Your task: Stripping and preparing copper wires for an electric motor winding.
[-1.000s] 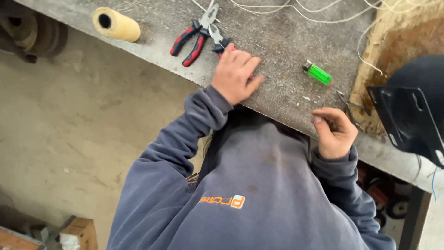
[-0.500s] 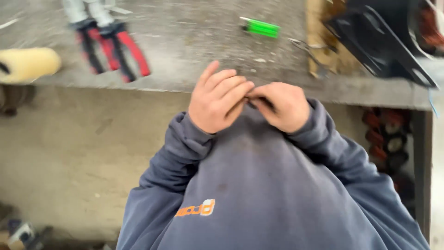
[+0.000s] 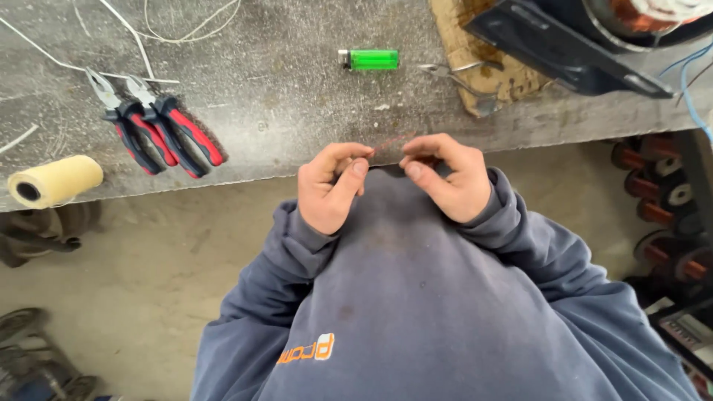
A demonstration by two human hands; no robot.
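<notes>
Since a moment ago we've parted our hands: left hand (image 3: 330, 186) and right hand (image 3: 445, 177) each pinch a thin reddish wire (image 3: 390, 142) (barely visible) stretched between their grips, above the desk (image 3: 282, 111) edge.

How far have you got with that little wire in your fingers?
Both hands, left and right, pinch a thin reddish wire between the fingertips at the bench edge, so the work on it is in hand. The pliers and the green lighter lie untouched on the bench. No finished piece shows, so most looks left.
</notes>
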